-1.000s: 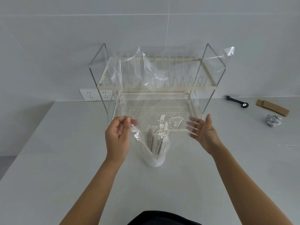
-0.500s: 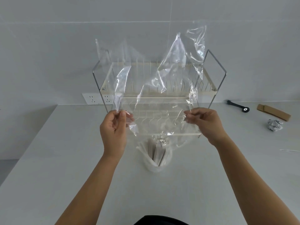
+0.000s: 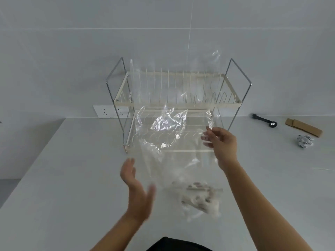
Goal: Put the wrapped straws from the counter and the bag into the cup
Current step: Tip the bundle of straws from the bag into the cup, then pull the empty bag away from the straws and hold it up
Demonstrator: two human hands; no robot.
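Right hand (image 3: 222,144) pinched on the clear bag (image 3: 174,134); left hand (image 3: 136,187) spread open, blurred, touching nothing.

No readable txt, labels, brands or nos. anywhere; the white wall socket plate (image 3: 110,111) shows only slots, marks too small.

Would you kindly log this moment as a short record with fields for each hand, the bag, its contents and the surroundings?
right hand: right hand pinches the upper edge of the clear plastic bag
left hand: left hand open, palm toward the bag, blurred, holding nothing
bag: hangs above the white counter
contents: blurred bundle of paper-wrapped straws at the bottom
cup: not discernible
behind: two-tier wire dish rack
far right: black tool, brown cardboard piece, crumpled foil ball
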